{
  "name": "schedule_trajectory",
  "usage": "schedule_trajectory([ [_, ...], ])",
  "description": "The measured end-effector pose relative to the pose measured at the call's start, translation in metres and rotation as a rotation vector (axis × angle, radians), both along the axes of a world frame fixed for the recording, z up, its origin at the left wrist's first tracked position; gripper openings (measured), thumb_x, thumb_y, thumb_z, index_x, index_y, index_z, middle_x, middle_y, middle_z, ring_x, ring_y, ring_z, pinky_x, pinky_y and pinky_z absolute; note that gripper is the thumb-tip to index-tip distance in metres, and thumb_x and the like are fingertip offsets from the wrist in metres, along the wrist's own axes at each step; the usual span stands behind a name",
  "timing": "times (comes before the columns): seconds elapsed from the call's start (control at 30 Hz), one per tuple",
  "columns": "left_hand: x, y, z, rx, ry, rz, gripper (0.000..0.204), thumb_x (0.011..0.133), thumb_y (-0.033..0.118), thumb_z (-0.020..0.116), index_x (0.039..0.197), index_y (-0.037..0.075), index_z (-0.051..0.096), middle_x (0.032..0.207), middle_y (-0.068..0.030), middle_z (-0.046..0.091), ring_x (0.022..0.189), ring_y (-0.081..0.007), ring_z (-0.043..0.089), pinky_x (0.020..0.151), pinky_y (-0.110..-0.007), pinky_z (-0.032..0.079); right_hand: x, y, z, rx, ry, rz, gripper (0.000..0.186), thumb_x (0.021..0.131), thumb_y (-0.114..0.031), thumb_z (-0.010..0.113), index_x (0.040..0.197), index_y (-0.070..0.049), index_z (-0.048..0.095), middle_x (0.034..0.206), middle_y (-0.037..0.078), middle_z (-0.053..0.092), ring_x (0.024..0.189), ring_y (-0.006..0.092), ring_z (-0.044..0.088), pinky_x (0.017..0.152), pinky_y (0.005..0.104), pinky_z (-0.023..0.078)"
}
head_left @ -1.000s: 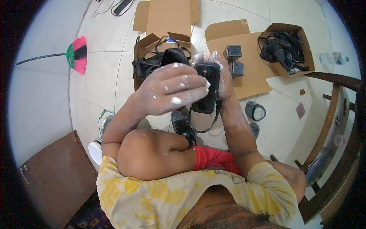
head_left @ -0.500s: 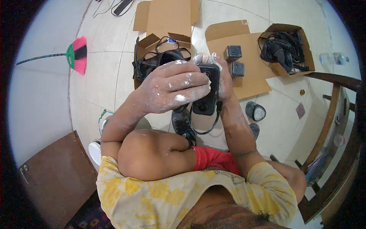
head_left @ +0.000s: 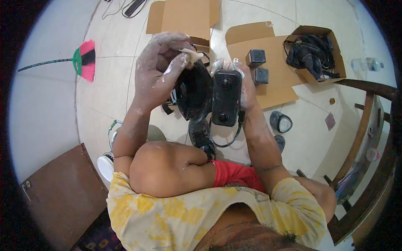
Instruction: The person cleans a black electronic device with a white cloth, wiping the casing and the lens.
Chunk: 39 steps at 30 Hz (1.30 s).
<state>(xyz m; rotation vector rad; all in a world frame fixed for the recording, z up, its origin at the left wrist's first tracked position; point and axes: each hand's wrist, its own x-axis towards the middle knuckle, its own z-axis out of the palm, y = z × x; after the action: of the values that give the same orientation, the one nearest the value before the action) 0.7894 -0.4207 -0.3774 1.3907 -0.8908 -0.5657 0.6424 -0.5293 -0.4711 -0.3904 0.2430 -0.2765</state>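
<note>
1. The tiled floor (head_left: 303, 144) spreads beneath everything.
2. A wooden frame (head_left: 359, 133) stands at the right.
3. A cardboard sheet (head_left: 274, 96) lies open on the floor, beyond the right hand.
4. A box (head_left: 338, 69) at the sheet's right side holds tangled black items.
5. A pink-and-green broom (head_left: 87, 60) is well off to the left.
6. Black gear (head_left: 194, 92) hangs between the hands, just left of the device; whether the two are joined, I cannot tell.
7. The left hand (head_left: 155, 79), smeared white, is raised with its fingers curled, thumb and fingertips pinching a cloth.
8. The right hand (head_left: 248, 90) grips the device along its right side, white-smeared fingertips showing at the top edge; its other fingers are hidden.
9. The black device (head_left: 226, 98) is upright, two lenses showing, a cable (head_left: 240, 121) looping below.
10. Two black blocks (head_left: 256, 57) sit on the sheet.
11. The pale cloth (head_left: 193, 55) is above the gear, apart from the device.
</note>
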Motion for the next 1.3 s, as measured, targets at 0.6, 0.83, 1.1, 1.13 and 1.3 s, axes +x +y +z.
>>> schedule_trajectory([
  [0.6,-0.007,-0.004,0.007,0.379,-0.147,-0.281,0.018,0.084,0.004,0.073,0.099,0.0,0.064,0.097,-0.0067,0.065,0.092,-0.0145,0.064,0.085,-0.029,0.051,0.002,0.005,0.006,-0.102,0.071,-0.049,0.047,0.099,-0.048,0.038,0.106,-0.006,0.059,0.096,0.008,0.064,0.089,0.0169,0.063,0.083,0.0331,0.052],
  [0.83,-0.014,-0.01,0.01,0.114,-0.177,-0.173,0.013,0.082,0.002,0.072,0.094,0.003,0.068,0.088,-0.0038,0.067,0.077,-0.0091,0.062,0.07,-0.024,0.05,0.001,0.007,0.009,-0.012,0.016,-0.044,0.047,0.099,-0.046,0.038,0.11,-0.006,0.06,0.1,0.008,0.065,0.091,0.0166,0.064,0.083,0.0325,0.052],
  [1.1,-0.006,0.001,0.004,0.248,-0.461,-0.28,0.011,0.082,0.0,0.073,0.09,0.0,0.066,0.093,-0.0079,0.067,0.088,-0.0154,0.063,0.078,-0.031,0.051,0.004,0.011,-0.007,-0.284,0.046,-0.101,0.045,0.101,-0.043,0.036,0.108,-0.007,0.061,0.101,0.008,0.065,0.094,0.0173,0.063,0.087,0.033,0.05],
  [1.13,-0.003,0.002,0.002,0.209,-0.477,-0.264,0.013,0.08,0.001,0.074,0.09,0.002,0.067,0.088,-0.006,0.067,0.075,-0.0131,0.057,0.069,-0.028,0.048,0.002,0.01,-0.005,-0.286,0.026,-0.101,0.046,0.101,-0.044,0.036,0.108,-0.007,0.061,0.101,0.007,0.065,0.094,0.017,0.063,0.087,0.033,0.05],
  [1.3,-0.006,0.004,-0.006,0.003,-0.345,-0.163,0.013,0.079,0.001,0.075,0.09,0.004,0.069,0.084,-0.0047,0.068,0.061,-0.0104,0.052,0.057,-0.025,0.044,0.001,0.003,0.003,0.013,-0.088,0.061,0.046,0.1,-0.045,0.036,0.106,-0.007,0.061,0.097,0.007,0.064,0.092,0.0162,0.062,0.087,0.0323,0.049],
])
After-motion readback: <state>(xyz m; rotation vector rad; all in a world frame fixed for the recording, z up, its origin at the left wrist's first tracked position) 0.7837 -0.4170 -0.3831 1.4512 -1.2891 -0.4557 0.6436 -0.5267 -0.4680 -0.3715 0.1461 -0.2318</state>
